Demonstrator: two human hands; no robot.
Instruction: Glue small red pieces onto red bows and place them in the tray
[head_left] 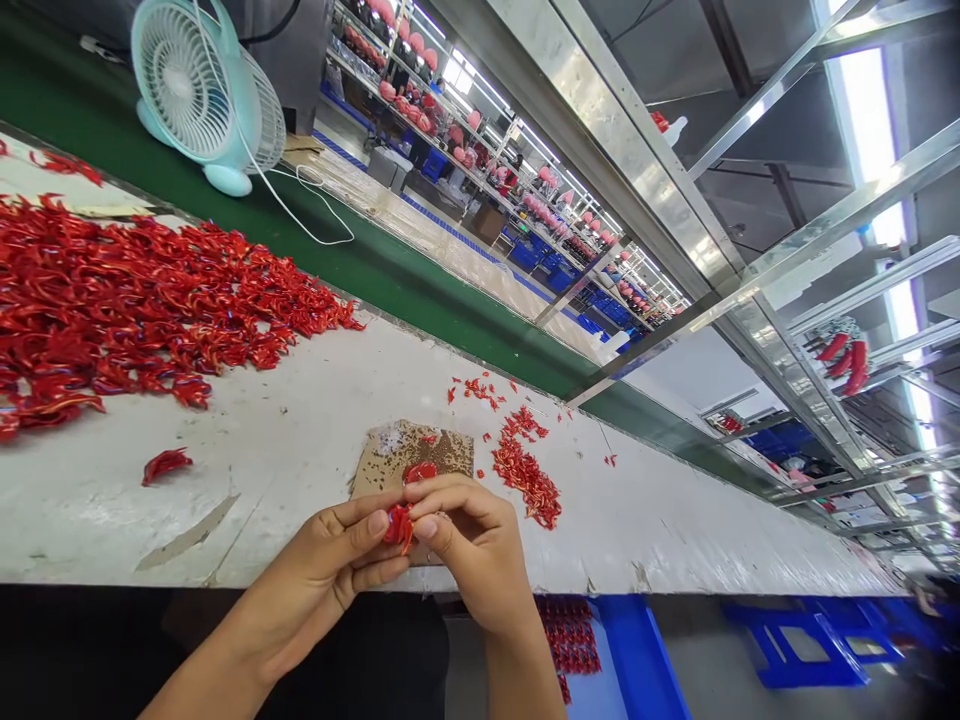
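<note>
In the head view, my left hand (334, 550) pinches a small glossy red piece (397, 525) with orange-gold tips between thumb and fingers. Fingers and thumb of my right hand (480, 545) close on the same piece from the other side. The exact kind of piece cannot be made out. Just beyond the fingertips lies a speckled brown cardboard sheet (375, 465), partly covered by my hands. A round red blob (420, 471) sits on it. To the right is a loose pile of tiny red-and-gold parts (525, 470).
A large heap of red pieces (150, 300) covers the left of the white table (300, 440); one single red piece (166, 465) lies apart. A teal fan (202, 95) stands on the green belt (420, 300) behind. Below the front edge, a blue bin (637, 650) holds rows of red pieces.
</note>
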